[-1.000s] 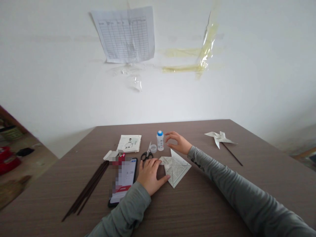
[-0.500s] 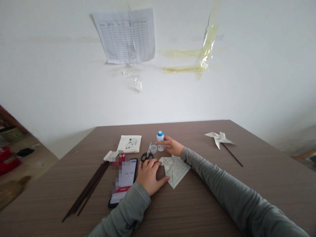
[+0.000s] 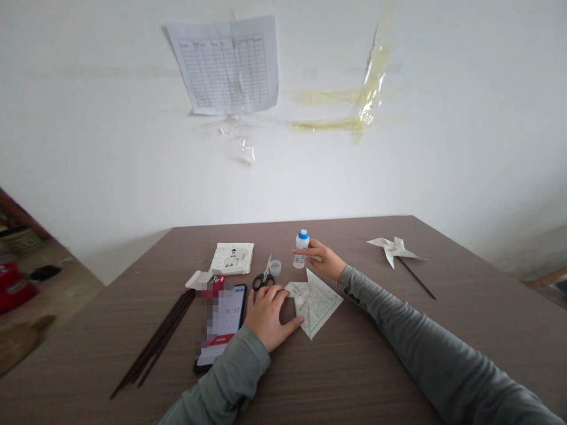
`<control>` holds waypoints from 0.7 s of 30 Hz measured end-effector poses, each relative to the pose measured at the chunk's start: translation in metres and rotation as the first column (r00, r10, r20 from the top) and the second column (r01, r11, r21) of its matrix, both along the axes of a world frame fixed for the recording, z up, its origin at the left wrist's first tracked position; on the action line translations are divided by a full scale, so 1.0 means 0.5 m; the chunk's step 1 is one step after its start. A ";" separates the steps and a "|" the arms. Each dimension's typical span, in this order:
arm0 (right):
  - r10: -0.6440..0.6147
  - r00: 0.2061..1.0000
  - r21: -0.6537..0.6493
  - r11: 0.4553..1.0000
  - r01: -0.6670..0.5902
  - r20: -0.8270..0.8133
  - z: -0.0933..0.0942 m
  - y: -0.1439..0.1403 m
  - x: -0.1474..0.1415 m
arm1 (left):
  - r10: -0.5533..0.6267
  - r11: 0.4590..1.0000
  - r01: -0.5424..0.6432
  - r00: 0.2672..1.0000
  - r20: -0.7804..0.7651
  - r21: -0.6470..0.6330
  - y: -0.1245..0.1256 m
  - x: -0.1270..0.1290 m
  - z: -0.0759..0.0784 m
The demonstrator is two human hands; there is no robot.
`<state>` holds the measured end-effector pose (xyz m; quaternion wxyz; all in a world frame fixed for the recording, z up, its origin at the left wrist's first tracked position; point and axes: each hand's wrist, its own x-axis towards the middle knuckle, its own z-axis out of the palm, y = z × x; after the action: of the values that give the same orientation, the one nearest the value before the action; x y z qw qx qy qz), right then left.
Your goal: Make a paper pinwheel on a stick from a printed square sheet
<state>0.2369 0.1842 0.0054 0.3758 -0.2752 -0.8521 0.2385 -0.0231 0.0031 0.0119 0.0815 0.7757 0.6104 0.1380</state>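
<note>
The little white bottle (image 3: 302,248) with a blue cap is in the right hand (image 3: 322,260), lifted a bit off the brown table (image 3: 363,360) and tipped a little. The fingers of that hand are curled around the bottle's side. Just below the bottle lies a folded paper (image 3: 315,301) with print on it, flat on the table. The left hand (image 3: 268,316) lies flat on the left edge of that paper, fingers spread and holding nothing, just pressing down. To the left of the bottle there is a small clear cap (image 3: 275,268), and next to it black scissors (image 3: 264,275). Further left of the bottle is a white booklet (image 3: 233,258). Down and left of the bottle, beside the left hand, lies a phone (image 3: 222,326) with its screen lit, and past it a bunch of dark thin sticks (image 3: 156,340). Far to the right of the bottle rests a paper pinwheel (image 3: 394,248) on a stick.
</note>
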 end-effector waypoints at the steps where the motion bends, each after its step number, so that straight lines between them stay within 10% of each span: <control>1: -0.023 1.000 0.015 1.000 0.024 -0.011 0.000 -0.007 0.016 | 0.003 1.000 -0.003 1.000 -0.002 0.004 0.001 0.000 -0.004; 13: -0.248 0.969 0.183 0.952 0.246 -0.015 -0.041 -0.111 0.162 | 0.034 0.997 -0.034 0.999 0.002 0.070 0.007 0.003 -0.040; 21: -0.381 0.922 0.145 0.911 0.387 -0.070 -0.035 -0.138 0.154 | -0.013 0.999 0.013 1.000 0.017 0.042 -0.001 0.005 -0.003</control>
<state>0.3140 0.1154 -0.0120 0.4527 -0.4020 -0.7898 0.0981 -0.0205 0.0026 0.0103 0.0713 0.7801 0.6015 0.1568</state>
